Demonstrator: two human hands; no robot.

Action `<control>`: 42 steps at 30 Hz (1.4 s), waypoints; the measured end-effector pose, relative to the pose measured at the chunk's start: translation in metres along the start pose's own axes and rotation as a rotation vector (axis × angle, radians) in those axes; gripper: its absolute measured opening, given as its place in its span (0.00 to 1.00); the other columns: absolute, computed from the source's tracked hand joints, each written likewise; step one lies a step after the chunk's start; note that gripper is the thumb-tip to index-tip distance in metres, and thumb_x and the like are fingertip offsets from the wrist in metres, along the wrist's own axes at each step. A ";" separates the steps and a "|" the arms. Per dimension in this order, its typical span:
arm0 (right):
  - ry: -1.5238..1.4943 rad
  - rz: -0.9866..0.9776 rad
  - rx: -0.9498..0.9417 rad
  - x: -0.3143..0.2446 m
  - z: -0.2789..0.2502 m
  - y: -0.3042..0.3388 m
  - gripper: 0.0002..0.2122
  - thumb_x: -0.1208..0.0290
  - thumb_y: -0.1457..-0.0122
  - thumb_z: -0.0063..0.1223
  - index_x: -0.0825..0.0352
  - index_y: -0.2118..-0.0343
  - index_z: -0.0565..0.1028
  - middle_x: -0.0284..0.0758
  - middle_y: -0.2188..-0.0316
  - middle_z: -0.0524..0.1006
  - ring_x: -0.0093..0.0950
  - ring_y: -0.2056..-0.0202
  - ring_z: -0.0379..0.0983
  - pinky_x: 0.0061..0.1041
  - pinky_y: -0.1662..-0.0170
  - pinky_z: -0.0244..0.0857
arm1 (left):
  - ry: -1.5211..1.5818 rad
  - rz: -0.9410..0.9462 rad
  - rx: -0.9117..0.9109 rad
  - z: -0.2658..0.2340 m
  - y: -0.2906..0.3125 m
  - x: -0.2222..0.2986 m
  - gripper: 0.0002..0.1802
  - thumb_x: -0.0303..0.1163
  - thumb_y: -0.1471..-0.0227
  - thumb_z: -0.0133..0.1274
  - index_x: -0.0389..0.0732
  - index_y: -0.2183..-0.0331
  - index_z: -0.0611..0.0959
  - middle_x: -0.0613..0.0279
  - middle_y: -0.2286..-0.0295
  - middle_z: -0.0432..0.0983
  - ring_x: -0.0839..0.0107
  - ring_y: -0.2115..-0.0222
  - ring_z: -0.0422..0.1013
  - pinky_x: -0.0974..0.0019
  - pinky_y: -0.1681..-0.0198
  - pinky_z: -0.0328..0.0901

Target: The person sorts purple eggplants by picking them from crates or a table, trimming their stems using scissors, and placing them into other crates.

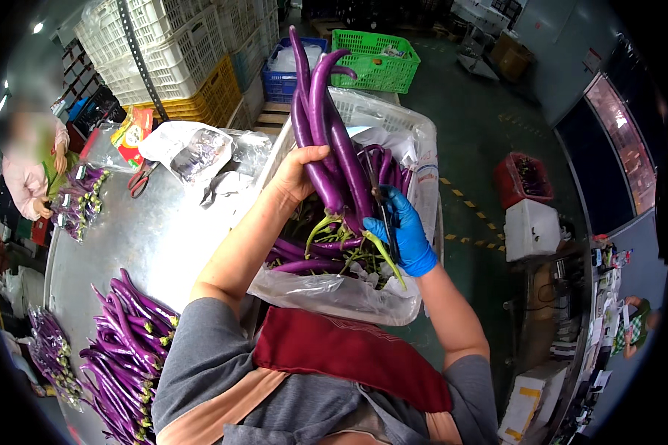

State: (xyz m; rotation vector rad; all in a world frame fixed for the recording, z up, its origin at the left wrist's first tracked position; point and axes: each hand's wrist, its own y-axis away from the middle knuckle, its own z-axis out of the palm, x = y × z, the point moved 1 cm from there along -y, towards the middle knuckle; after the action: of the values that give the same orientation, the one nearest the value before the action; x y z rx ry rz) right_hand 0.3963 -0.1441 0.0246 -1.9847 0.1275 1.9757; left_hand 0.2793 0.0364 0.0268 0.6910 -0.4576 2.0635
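My bare left hand (298,172) is closed round several long purple eggplants (319,111), their tips pointing away from me and their green stems towards me. In its blue glove, my right hand (408,231) grips dark scissors (384,211) right beside the stem ends. A long green stem (386,258) hangs below the gloved hand. Under both hands stands a white crate (428,152), lined with clear plastic and paper, with more eggplants (315,265) inside. Whether the scissor blades touch a stem I cannot tell.
Loose eggplants (122,348) are heaped on the metal table (152,241) at my left, with bagged ones (54,356) beyond. Red-handled scissors (141,179) lie near plastic bags (189,148). Behind are stacked crates (163,55) and a green crate (375,63). A person (33,167) works at far left.
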 end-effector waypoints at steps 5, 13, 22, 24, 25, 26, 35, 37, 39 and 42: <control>-0.044 -0.092 0.083 0.000 0.004 0.002 0.25 0.81 0.56 0.58 0.62 0.53 0.64 0.27 0.63 0.69 0.18 0.62 0.65 0.18 0.59 0.63 | 0.342 -0.152 -0.215 -0.003 0.018 -0.007 0.34 0.34 0.63 0.53 0.31 0.53 0.62 0.43 0.56 0.64 0.55 0.56 0.65 0.60 0.55 0.64; 0.006 -0.034 0.071 0.000 0.021 0.014 0.21 0.78 0.51 0.53 0.63 0.52 0.63 0.27 0.64 0.69 0.16 0.65 0.65 0.16 0.60 0.61 | 0.533 -0.044 -0.420 -0.029 0.017 -0.024 0.37 0.38 0.64 0.52 0.45 0.49 0.60 0.46 0.58 0.66 0.50 0.54 0.61 0.59 0.65 0.68; -0.211 0.901 -0.064 -0.019 -0.027 0.071 0.17 0.59 0.41 0.38 0.65 0.55 0.66 0.30 0.73 0.74 0.15 0.76 0.68 0.12 0.74 0.59 | 0.433 0.027 -0.379 -0.039 0.016 0.016 0.35 0.36 0.63 0.51 0.44 0.49 0.61 0.46 0.60 0.67 0.48 0.56 0.63 0.54 0.62 0.69; -0.184 0.930 -0.111 -0.013 -0.026 0.072 0.17 0.57 0.41 0.34 0.64 0.57 0.68 0.30 0.75 0.74 0.14 0.78 0.67 0.11 0.76 0.57 | 0.417 0.036 -0.406 -0.033 0.012 0.019 0.35 0.36 0.63 0.51 0.44 0.50 0.62 0.46 0.60 0.67 0.48 0.56 0.63 0.54 0.62 0.69; -0.192 0.933 -0.111 -0.016 -0.020 0.069 0.18 0.57 0.41 0.34 0.63 0.57 0.68 0.30 0.75 0.74 0.14 0.79 0.67 0.10 0.77 0.57 | 0.422 0.017 -0.432 -0.031 0.010 0.020 0.35 0.34 0.64 0.52 0.44 0.50 0.62 0.45 0.61 0.68 0.47 0.56 0.63 0.51 0.59 0.67; -0.201 0.935 -0.116 -0.019 -0.014 0.063 0.18 0.57 0.41 0.33 0.63 0.56 0.68 0.30 0.75 0.74 0.14 0.79 0.67 0.10 0.77 0.57 | 0.354 0.026 -0.418 -0.030 0.009 0.020 0.37 0.36 0.64 0.52 0.44 0.49 0.61 0.46 0.61 0.67 0.48 0.56 0.63 0.54 0.61 0.67; 0.770 0.246 -0.320 -0.010 -0.039 0.043 0.18 0.63 0.50 0.55 0.70 0.60 0.69 0.39 0.72 0.75 0.24 0.73 0.72 0.22 0.68 0.66 | 0.274 -0.164 -0.299 -0.018 -0.010 0.007 0.33 0.31 0.65 0.53 0.34 0.54 0.63 0.42 0.59 0.65 0.46 0.52 0.58 0.44 0.51 0.57; 0.810 0.269 -0.346 0.000 -0.041 0.032 0.19 0.61 0.51 0.55 0.69 0.60 0.69 0.40 0.72 0.75 0.25 0.72 0.72 0.25 0.67 0.65 | 0.261 -0.145 -0.249 -0.016 -0.015 0.002 0.32 0.31 0.64 0.53 0.32 0.54 0.63 0.42 0.58 0.65 0.46 0.51 0.58 0.45 0.51 0.57; 0.767 0.281 -0.341 0.014 -0.040 0.025 0.17 0.61 0.52 0.55 0.67 0.64 0.71 0.43 0.74 0.74 0.32 0.72 0.73 0.29 0.67 0.64 | 0.256 -0.145 -0.215 -0.015 -0.020 -0.001 0.31 0.29 0.63 0.52 0.29 0.55 0.63 0.43 0.59 0.66 0.47 0.53 0.60 0.48 0.50 0.57; 0.915 0.203 -0.205 0.033 -0.048 0.024 0.13 0.65 0.52 0.54 0.68 0.67 0.72 0.46 0.76 0.73 0.40 0.72 0.72 0.29 0.69 0.64 | 0.115 -0.135 -0.194 -0.022 -0.027 -0.001 0.30 0.29 0.62 0.52 0.27 0.56 0.63 0.43 0.60 0.67 0.49 0.54 0.62 0.50 0.49 0.56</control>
State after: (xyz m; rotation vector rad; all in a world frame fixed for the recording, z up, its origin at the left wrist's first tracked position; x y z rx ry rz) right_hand 0.4356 -0.1750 -0.0132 -2.9571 0.3582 1.0409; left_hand 0.2961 0.0626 0.0106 0.4719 -0.5229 1.8913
